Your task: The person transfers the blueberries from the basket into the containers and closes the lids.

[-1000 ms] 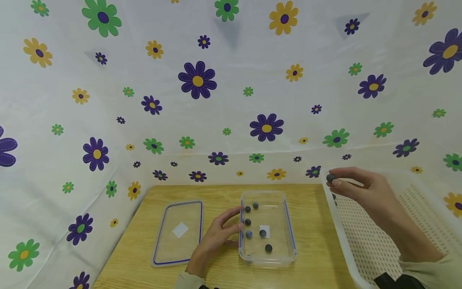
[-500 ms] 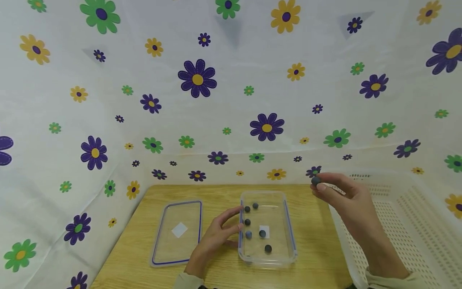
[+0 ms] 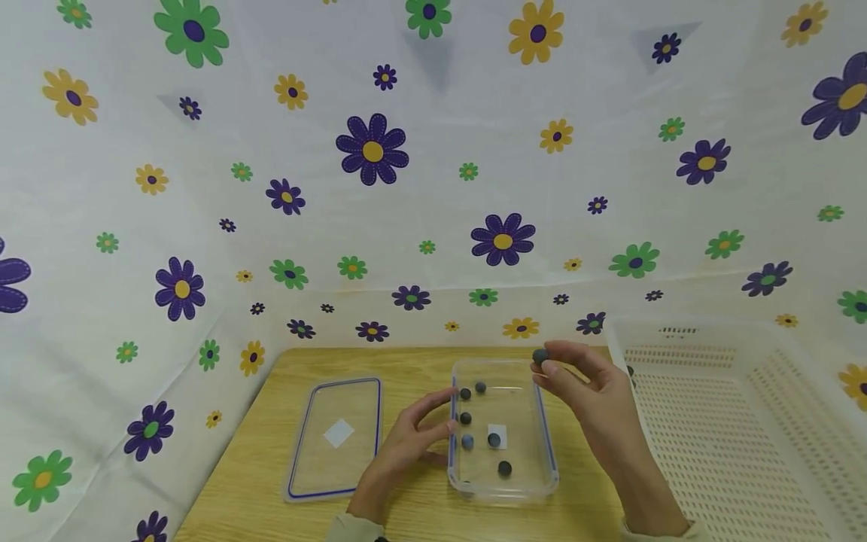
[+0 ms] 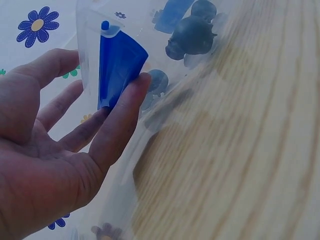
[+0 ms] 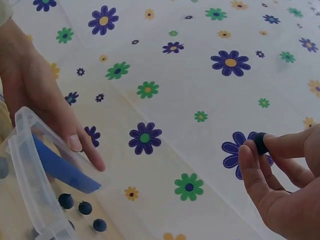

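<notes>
My right hand (image 3: 599, 399) pinches a blueberry (image 3: 540, 357) between thumb and fingertips, over the right far corner of a clear plastic food container (image 3: 531, 485). In the right wrist view the blueberry (image 5: 260, 143) shows dark at the fingertips. My left hand (image 3: 404, 440) rests its fairly straight, spread fingers against the container's left side, at the blue clip flap (image 4: 117, 65). Several blueberries lie loose on the container's bottom, among them one blueberry (image 3: 504, 468) near the front and one (image 3: 480, 387) towards the back.
The container's lid (image 3: 339, 474), with a blue seal and a white square label, lies flat on the wooden table (image 3: 406, 516) at left. A white perforated basket (image 3: 718, 452) stands at right, dark berries (image 3: 631, 373) by its left wall. A flowered cloth hangs behind.
My right hand has moved left with the blueberry, from over the basket to the container's right rim. My left hand stays at the container's side.
</notes>
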Motion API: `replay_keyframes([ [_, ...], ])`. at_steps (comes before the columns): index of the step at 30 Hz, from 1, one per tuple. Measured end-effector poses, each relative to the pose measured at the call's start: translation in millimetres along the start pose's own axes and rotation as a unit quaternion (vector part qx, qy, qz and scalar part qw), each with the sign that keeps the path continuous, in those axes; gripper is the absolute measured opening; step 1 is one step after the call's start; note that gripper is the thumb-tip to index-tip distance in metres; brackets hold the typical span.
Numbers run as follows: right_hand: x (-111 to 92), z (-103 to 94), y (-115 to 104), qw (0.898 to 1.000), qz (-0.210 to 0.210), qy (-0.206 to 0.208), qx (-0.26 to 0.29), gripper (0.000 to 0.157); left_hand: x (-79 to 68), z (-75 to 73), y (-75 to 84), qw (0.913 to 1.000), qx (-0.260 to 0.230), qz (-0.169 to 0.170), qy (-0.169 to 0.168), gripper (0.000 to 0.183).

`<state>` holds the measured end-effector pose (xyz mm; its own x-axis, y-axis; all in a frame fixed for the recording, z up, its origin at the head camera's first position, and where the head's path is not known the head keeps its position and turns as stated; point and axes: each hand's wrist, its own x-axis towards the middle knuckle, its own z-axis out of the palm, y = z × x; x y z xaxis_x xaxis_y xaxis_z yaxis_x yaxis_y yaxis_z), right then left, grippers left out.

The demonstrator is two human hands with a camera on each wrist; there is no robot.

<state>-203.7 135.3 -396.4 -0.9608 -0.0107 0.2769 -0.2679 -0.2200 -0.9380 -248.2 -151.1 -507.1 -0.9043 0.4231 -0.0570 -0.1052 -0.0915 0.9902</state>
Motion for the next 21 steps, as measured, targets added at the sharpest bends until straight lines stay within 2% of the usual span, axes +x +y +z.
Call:
replay_keyframes([
  [5, 4, 2.2, 25, 1.000, 0.014, 0.011, 0.012, 0.035, 0.6, 1.9, -0.1, 1.0000, -0.001, 0.000, 0.000, 0.061],
  [11, 7, 6.1, 50, 0.998, 0.053, 0.027, 0.020, 0.035, 1.4, 1.0, 0.1, 1.0000, 0.001, -0.006, 0.005, 0.060],
  [21, 9, 11.6, 79, 0.996, 0.082, 0.029, 0.020, 0.029, -0.4, 3.3, 1.5, 0.9999, -0.004, -0.012, 0.005, 0.061],
])
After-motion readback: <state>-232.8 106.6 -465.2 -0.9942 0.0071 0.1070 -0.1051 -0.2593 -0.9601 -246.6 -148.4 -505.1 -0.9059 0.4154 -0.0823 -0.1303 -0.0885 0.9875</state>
